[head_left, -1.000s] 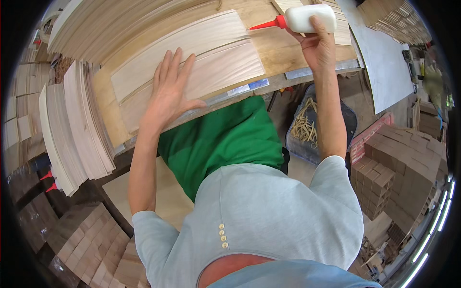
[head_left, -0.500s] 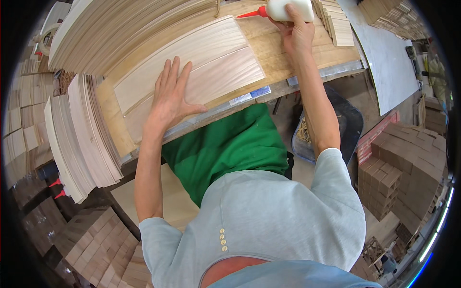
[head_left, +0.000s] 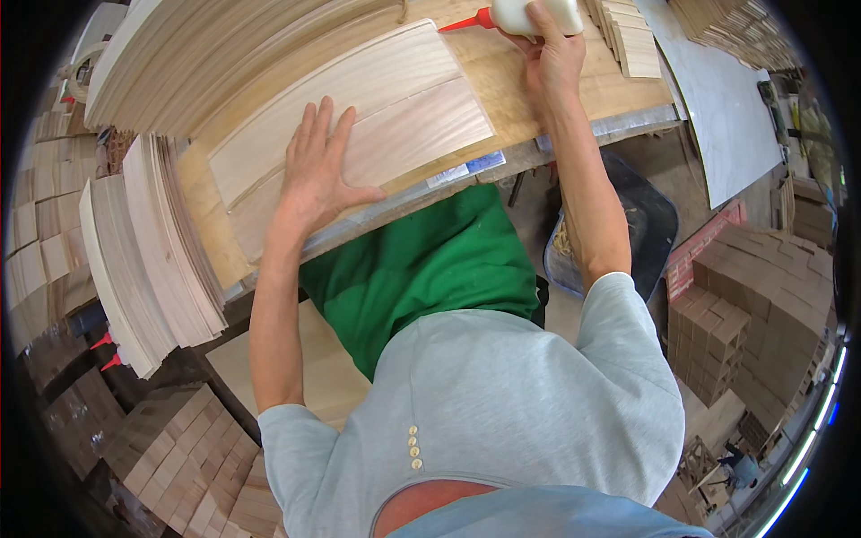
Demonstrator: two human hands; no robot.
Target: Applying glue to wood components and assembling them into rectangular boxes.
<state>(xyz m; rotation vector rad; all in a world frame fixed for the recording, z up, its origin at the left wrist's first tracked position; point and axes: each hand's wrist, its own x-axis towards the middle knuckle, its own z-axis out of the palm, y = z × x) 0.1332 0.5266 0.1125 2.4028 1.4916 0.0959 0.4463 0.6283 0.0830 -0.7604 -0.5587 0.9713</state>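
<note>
A pale wooden panel (head_left: 408, 117) lies flat on the workbench (head_left: 511, 85), a thin seam running along its length. My left hand (head_left: 318, 175) rests on its left part with the fingers spread and the thumb out toward the near edge. In my right hand (head_left: 556, 58) is a white glue bottle (head_left: 525, 13), held on its side, partly cut off by the top of the view. Its red nozzle points left, the tip at the panel's far right corner. Whether glue is coming out is too small to make out.
Tall stacks of thin wooden boards (head_left: 224, 54) stand along the bench's far side, and more boards (head_left: 152, 242) stand at its left end. Small wooden slats (head_left: 623, 40) lie at the far right. Under the bench is a dark tub (head_left: 641, 224). Block stacks (head_left: 762, 305) fill the right floor.
The glue bottle's nozzle tip has shifted very slightly left along with my right hand, staying by the panel's corner. My left hand stays spread on the panel.
</note>
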